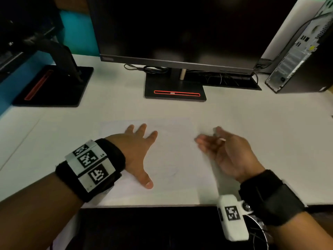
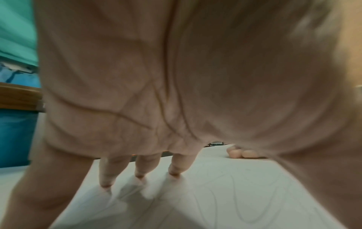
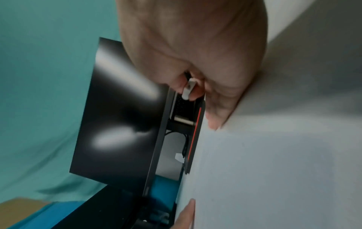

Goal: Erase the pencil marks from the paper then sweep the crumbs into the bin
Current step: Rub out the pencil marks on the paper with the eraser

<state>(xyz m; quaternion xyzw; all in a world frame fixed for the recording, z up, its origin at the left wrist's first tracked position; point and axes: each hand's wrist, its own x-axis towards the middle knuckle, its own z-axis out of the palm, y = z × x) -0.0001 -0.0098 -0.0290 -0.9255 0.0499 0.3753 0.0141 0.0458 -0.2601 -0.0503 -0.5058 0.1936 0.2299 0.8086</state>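
A white sheet of paper [image 1: 173,159] lies on the white desk [image 1: 270,141] with faint pencil lines near its front; the left wrist view shows the lines on the paper [image 2: 225,193] more clearly. My left hand [image 1: 138,150] presses flat on the sheet's left part, fingers spread [image 2: 106,175]. My right hand [image 1: 221,150] stands on its little-finger edge at the sheet's right side, palm turned left. It pinches a small white eraser [image 1: 221,139] between thumb and forefinger, and the right wrist view also shows the eraser [image 3: 188,89]. Crumbs are too small to see.
A dark monitor [image 1: 176,29] stands behind the paper on a black base with a red slot [image 1: 174,89]. A second black stand [image 1: 54,85] sits at the back left, a PC tower [image 1: 302,56] at the back right, cables [image 1: 147,68] between. The desk's front edge [image 1: 144,205] is close.
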